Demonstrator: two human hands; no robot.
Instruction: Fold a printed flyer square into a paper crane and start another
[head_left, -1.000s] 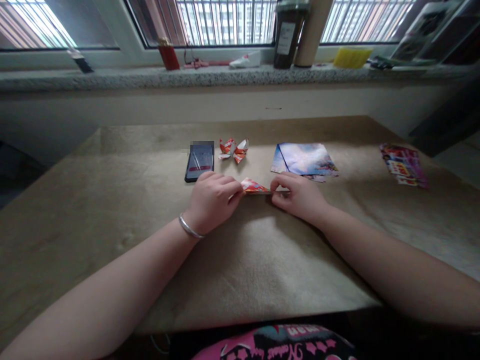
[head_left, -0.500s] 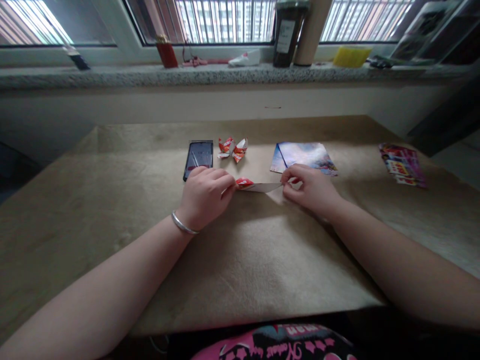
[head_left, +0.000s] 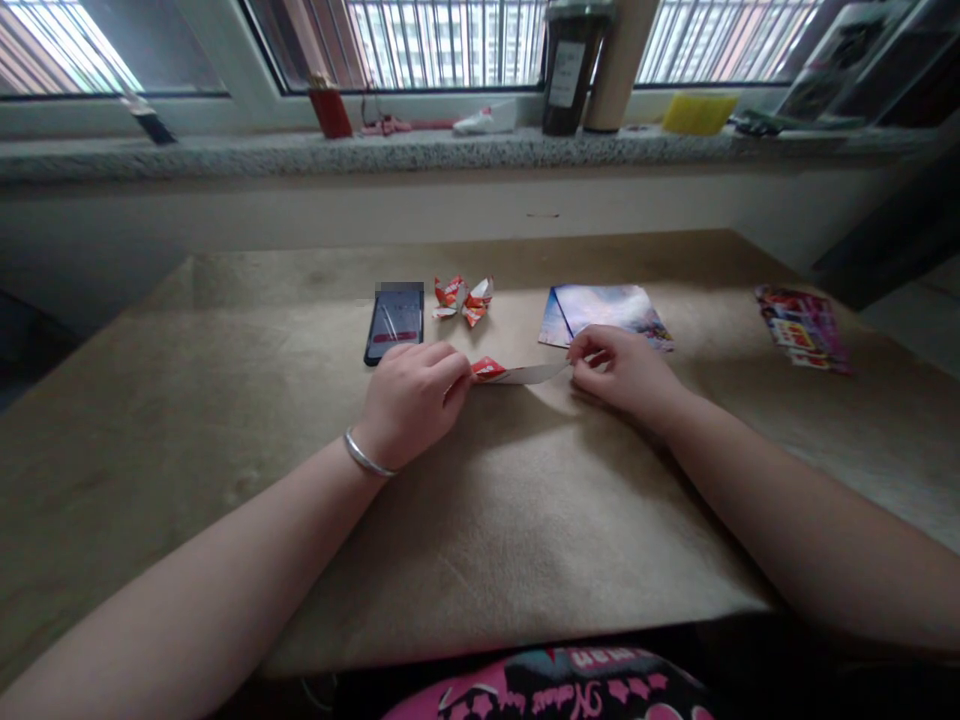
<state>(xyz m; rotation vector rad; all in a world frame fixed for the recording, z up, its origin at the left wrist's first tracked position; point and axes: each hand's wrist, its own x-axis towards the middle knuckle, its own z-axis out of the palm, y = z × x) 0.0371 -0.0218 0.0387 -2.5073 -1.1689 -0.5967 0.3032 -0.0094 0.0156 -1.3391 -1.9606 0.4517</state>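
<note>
A folded strip of red-and-white printed paper (head_left: 514, 373) is stretched between my two hands above the brown table (head_left: 225, 420). My left hand (head_left: 412, 400), with a silver bangle on the wrist, pinches its left end. My right hand (head_left: 622, 372) pinches its right tip with the fingers closed. Just behind the paper lies a dark phone (head_left: 395, 322) with its screen lit. A finished folded paper figure (head_left: 465, 298) in the same red print sits beside the phone.
A small stack of glossy blue picture sheets (head_left: 607, 312) lies behind my right hand. A pink printed leaflet (head_left: 802, 328) rests near the table's right edge. The stone windowsill (head_left: 420, 150) holds a red cup, a dark jar, a cardboard tube and a yellow pad.
The paper has been pulled out from a small triangle into a longer flat strip. My right hand moved right and back, and both hands shifted slightly away from me.
</note>
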